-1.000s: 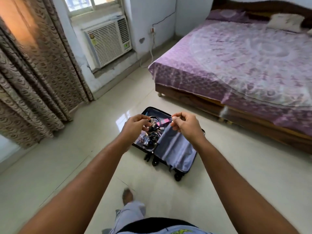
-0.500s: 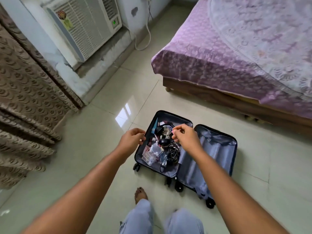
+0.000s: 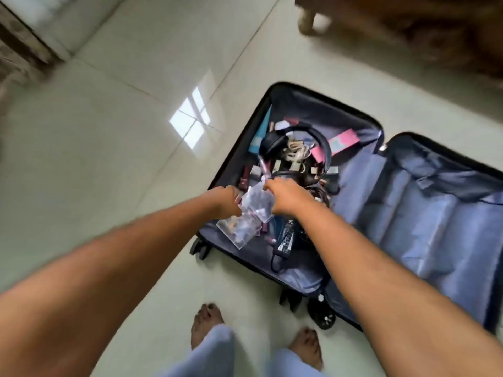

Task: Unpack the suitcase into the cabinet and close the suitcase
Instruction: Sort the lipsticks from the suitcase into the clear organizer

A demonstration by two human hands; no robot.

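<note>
The suitcase [image 3: 362,170] is seen lying open and flat on the tiled floor [image 3: 114,137], its two halves spread side by side. The half nearer the window reflection is filled with small items: black headphones [image 3: 296,142] toward its far end, a pink box [image 3: 344,141] beside them, and a black power adapter [image 3: 285,236] toward the wheeled end. The other half is lined with blue-grey fabric. Clear plastic bags [image 3: 246,216] are held just above the filled half, between both hands. The left hand [image 3: 226,204] is curled on one edge of the bags, and the right hand [image 3: 285,195] is pinched on the opposite upper edge. Two bare feet are seen on the floor just short of the suitcase's wheels.
</note>
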